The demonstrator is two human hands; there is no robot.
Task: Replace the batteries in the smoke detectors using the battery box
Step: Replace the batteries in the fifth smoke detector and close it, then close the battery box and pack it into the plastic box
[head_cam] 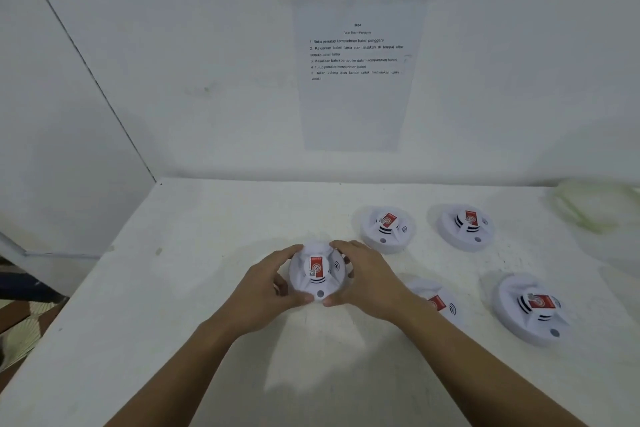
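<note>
— What's the setting?

— A white counter set into the corner of a white-walled room, with a printed instruction sheet stuck on the wall behind it. Five white discs lie on it, all alike.

— Where's the one being worked on?

— The smoke detector is front and centre, face up, with a red label on its dome. The left grip and the right grip are both clamped on its rim from opposite sides. Fingers curl over the far edge, and the thumbs sit at the near edge beside a small grey button. I cannot tell whether it rests on the counter or is raised just off it.

— And the others?

— The back-left detector and back-right detector lie beyond it. The near detector is partly under the right forearm, and the far-right detector lies well apart. A pale green blur at the right edge might be the battery box, but it is too smeared to say.

— How will it handle?

— My guess is light, hollow, stiff plastic, smooth enough to slip during a twist. The rim is the place to hold it: one grip on the base ring, the other on the cover, turning against each other. I'd keep pressure off the dome's vent slots, which look thin, and off the button. No battery shows, so the cover is likely not yet off.
</note>
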